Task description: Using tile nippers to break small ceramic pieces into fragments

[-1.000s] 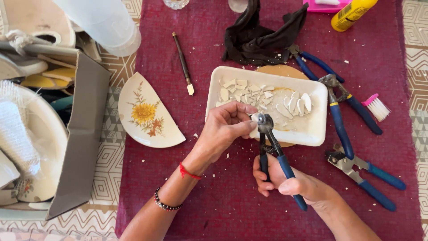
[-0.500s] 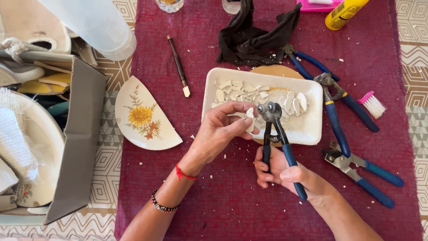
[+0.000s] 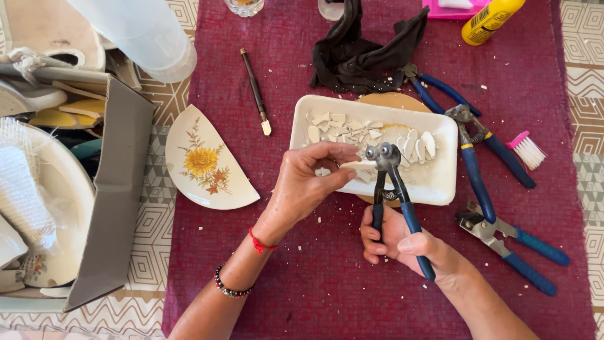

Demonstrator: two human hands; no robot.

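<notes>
From the head view: the left hand pinches a pale strip of tile between thumb and fingers, just over the near edge of the white tray. The right hand, fingers curled tight, grips the blue-handled nippers — their head meets the strip's end. Left of the tray lies a half plate with a yellow flower — on the dark red cloth.

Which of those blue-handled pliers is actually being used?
The wheeled nippers in the right hand, jaws biting a ceramic strip held by the left hand. The other pliers lie untouched on the cloth.
</notes>
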